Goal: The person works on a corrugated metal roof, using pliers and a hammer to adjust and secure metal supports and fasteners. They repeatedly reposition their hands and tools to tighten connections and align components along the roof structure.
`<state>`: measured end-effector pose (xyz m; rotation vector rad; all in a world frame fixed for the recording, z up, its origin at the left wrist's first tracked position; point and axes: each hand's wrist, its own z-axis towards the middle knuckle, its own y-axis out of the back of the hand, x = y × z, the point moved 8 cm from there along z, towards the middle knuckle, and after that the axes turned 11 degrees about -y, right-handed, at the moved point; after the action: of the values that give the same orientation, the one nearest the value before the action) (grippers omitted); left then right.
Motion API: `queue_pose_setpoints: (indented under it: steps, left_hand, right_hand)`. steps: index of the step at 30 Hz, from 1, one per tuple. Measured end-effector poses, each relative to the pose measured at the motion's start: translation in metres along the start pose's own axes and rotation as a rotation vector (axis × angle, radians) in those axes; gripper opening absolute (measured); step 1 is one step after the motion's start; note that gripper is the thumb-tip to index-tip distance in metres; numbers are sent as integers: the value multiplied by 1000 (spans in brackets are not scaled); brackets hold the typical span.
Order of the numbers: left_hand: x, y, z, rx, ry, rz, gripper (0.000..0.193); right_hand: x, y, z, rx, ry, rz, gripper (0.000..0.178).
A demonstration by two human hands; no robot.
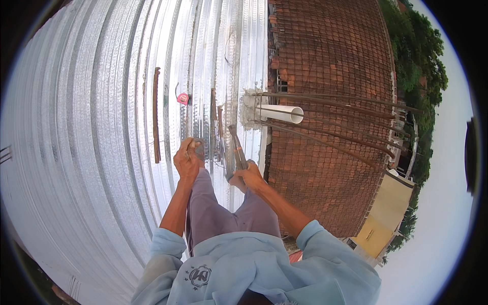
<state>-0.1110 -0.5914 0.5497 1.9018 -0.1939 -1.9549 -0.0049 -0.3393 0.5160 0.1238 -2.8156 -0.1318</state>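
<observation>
My right hand [248,175] is closed round the long handles of a dark pair of pincers [237,146], whose narrow head points away from me. Left of it, my left hand [187,158] has its fingers curled together above my foot; anything inside the pinch is too small to make out. Both hands hang over ribbed metal decking [114,117]. Just beyond them lie short rusty steel bars [220,124] and some thin wire. A pink-red tape measure [182,98] rests on the decking farther off, beyond my left hand.
A longer rusty bar [156,117] lies left of my hands. At right, a concrete stub [251,109] has a white plastic pipe [284,114] and several long rebars [330,105] jutting out over a lower tiled roof [325,56]. The decking's edge [267,51] runs along there.
</observation>
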Motion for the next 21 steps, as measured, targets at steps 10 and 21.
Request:
queue_pose_setpoints:
  steps: [10, 21]
  left_hand:
    - [-124, 110, 42, -29, 246, -521, 28]
    - [-213, 134, 102, -173, 36, -535, 21]
  right_hand:
    - [196, -107, -155, 82, 561, -3, 19]
    - [240, -112, -211, 349, 448, 434, 19]
